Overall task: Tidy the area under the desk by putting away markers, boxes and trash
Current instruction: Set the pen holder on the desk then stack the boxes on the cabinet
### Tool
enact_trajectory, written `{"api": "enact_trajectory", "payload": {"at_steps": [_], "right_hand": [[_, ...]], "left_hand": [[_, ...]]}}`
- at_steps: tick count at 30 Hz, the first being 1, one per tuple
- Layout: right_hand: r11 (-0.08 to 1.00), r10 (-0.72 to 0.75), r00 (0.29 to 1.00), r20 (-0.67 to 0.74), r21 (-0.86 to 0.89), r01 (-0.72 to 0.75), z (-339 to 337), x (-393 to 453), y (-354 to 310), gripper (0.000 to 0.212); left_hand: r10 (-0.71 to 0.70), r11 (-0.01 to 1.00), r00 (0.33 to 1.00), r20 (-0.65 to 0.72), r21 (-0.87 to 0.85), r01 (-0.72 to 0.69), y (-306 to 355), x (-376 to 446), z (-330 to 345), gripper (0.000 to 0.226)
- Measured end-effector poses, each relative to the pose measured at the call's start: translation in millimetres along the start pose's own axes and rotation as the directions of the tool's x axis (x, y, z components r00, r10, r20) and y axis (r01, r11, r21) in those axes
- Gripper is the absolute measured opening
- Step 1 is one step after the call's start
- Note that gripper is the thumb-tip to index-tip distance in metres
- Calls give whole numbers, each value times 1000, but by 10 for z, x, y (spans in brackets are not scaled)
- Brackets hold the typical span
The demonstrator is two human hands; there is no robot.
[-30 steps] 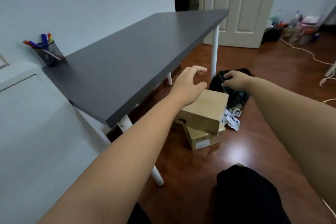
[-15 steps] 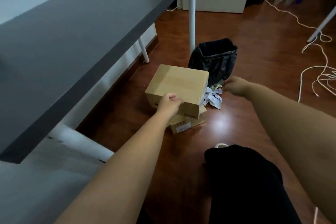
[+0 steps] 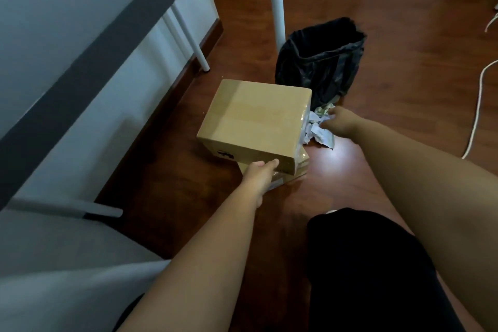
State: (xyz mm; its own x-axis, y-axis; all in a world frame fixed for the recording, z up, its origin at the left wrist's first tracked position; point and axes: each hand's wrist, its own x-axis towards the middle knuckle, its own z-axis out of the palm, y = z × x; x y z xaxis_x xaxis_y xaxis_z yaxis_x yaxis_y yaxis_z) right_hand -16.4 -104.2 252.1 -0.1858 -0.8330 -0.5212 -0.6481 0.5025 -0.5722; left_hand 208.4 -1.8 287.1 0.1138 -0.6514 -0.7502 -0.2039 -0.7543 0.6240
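A person crouching beside a grey desk [image 3: 80, 67] is reaching with both bare arms toward clutter on the wooden floor [image 3: 404, 21]. The left hand [image 3: 260, 174] is touching the near lower edge of a cardboard box [image 3: 256, 121], its thumb lying along that edge; the other fingers are hidden beneath the box, so whether they are curling round it cannot be told. This box is sitting on top of a second, flatter box [image 3: 292, 171], which is peeking out just to the right of the left hand. The right hand [image 3: 338, 121] is reaching to the far right corner of the top box and is lying over a heap of crumpled paper [image 3: 320, 135] on the floor; motion blur is hiding whether its fingers are gripping anything. Just beyond the right hand a black trash bag [image 3: 320, 62] is standing open, with a white desk leg [image 3: 276, 0] rising behind it. A white cord [image 3: 478, 105] is trailing across the floor well to the right of the right arm, and the person's dark-clothed knee [image 3: 363, 264] is showing between the two forearms
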Motion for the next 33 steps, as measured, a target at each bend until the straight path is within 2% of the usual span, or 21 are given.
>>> {"api": "enact_trajectory", "payload": {"at_steps": [4,7,9,12,17,19,21,23,25,29,33], "right_hand": [[995,-55,998,-17,87,56,25,269,-218,66],[981,-56,998,-10,184,57,53,514,-297,82],[973,-34,999,-31,226,40,52,670,-323,79],[942,-10,1000,-1,337,10,35,855,-403,84],[912,-31,997,73,411,-2,116,1116,-449,102],[919,-60,997,43,393,39,178,1092,-498,94],[957,-54,999,-9,285,54,245,1037,-474,85],[988,-33,999,15,154,30,306,919,-385,75],[992,-52,995,80,118,43,378,749,-274,56],[936,-34,990,134,351,-15,582,351,-165,39],[849,-54,993,108,529,-11,560,-39,-238,39]], "left_hand": [[-83,983,997,6,-165,83,43,200,92,46],[-136,950,989,59,-276,147,33,299,205,50],[-161,928,982,95,-325,183,36,342,265,54],[-198,906,973,115,-357,227,49,427,312,60],[-206,918,971,119,-320,234,13,534,301,62],[-205,921,973,110,-313,230,-10,577,276,61],[-208,915,973,99,-333,229,-46,609,239,59],[-234,906,970,58,-349,240,-132,608,169,64],[-268,895,963,-2,-372,248,-253,581,88,70],[-308,876,946,-96,-418,243,-380,495,-39,76],[-194,895,962,-194,-437,92,-370,322,-169,75]]}}
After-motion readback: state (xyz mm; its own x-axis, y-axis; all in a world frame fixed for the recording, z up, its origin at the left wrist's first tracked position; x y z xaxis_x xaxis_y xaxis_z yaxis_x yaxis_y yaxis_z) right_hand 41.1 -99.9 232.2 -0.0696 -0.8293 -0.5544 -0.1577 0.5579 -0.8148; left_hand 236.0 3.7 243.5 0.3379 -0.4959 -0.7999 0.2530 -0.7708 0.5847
